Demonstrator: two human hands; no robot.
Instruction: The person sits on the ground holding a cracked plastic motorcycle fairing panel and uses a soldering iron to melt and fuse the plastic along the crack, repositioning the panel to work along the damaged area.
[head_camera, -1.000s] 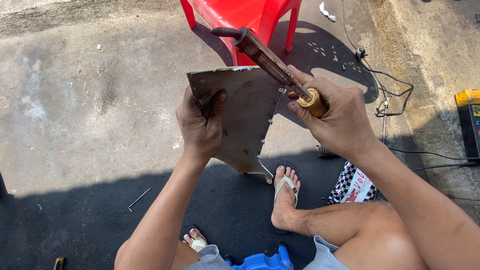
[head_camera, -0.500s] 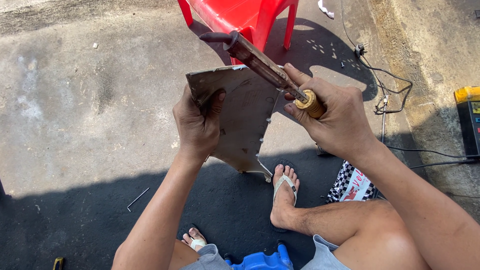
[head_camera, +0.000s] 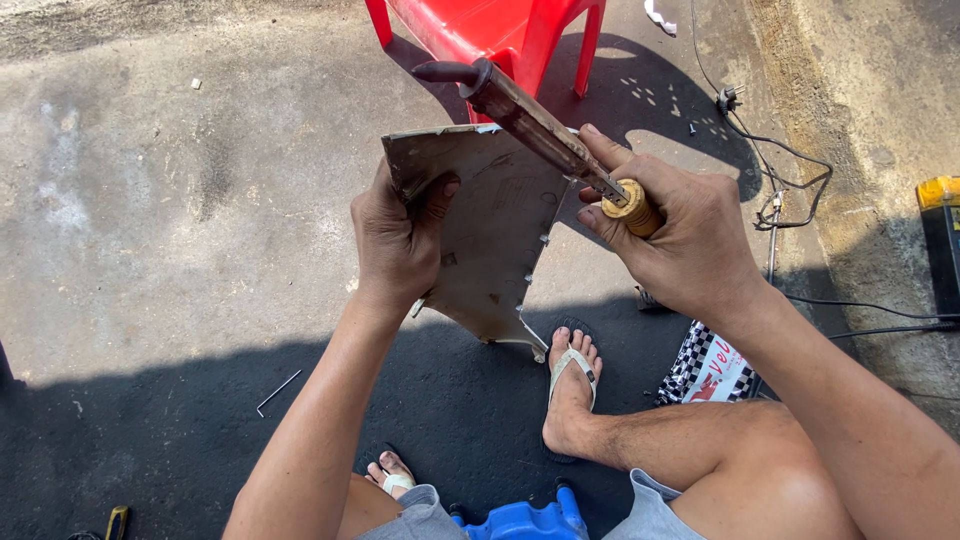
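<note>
Your left hand (head_camera: 398, 240) grips the grey panel (head_camera: 495, 235) by its left edge, fingers curled tight around it, thumb on its face. The panel is held above the concrete floor (head_camera: 180, 230), narrow end down beside your sandalled foot (head_camera: 570, 385). Your right hand (head_camera: 680, 235) is closed on the wooden handle of the soldering iron (head_camera: 530, 125), at the panel's right edge (shaft lying across the panel's top corner, tip just past it). The red chair (head_camera: 500, 30) is beyond the panel; the black cable (head_camera: 780, 180) is right of it.
</note>
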